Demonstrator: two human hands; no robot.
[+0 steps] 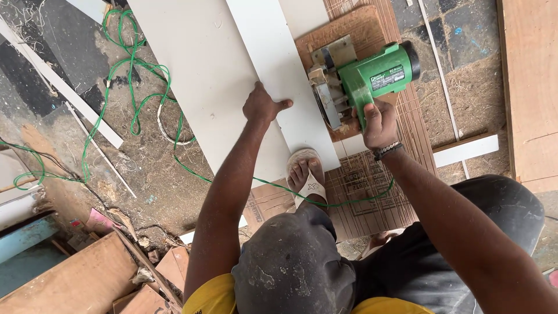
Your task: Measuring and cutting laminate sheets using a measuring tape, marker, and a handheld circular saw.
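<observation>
Right hand is wrapped tight around the handle of the green electric circular saw, sitting just right of the long white laminate board on the floor. Left hand presses flat on that board, fingers spread.

Both arms reach forward and down, nearly straight. The left hand lies flat, palm down, fingers together and thumb spread to the right. The right hand is curled in a closed grip, knuckles up, with a beaded band on its wrist.
</observation>
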